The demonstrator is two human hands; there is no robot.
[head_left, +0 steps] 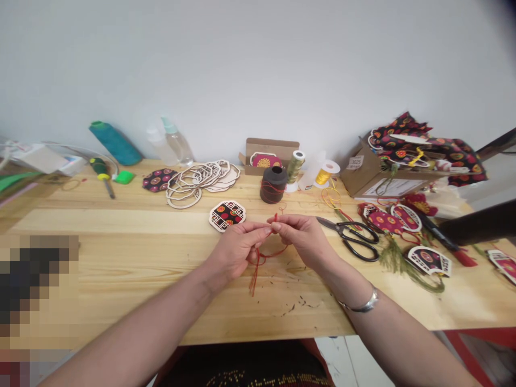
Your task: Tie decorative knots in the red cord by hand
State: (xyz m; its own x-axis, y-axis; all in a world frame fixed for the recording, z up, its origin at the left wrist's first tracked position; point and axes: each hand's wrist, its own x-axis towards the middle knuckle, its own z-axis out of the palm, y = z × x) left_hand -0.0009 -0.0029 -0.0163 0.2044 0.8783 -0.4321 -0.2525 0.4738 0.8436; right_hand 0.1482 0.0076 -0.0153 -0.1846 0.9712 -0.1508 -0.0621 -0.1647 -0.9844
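Observation:
Both hands meet over the middle of the wooden table, fingertips nearly touching. My left hand pinches a red cord, whose loose ends hang below its fingers onto the wood. Closed on the same cord is my right hand, with a small red tip standing up between its thumb and forefinger. A loop of the cord sags beneath both hands. Just beyond my left hand lies an octagonal ornament with a pale frame and dark patterned fabric. Black-handled scissors lie to the right of my right hand.
Behind the hands stand a black thread cone, a yellow spool and an open small box. Wooden frames are piled left of them. A large carton and finished ornaments occupy the right; a teal cone is at left.

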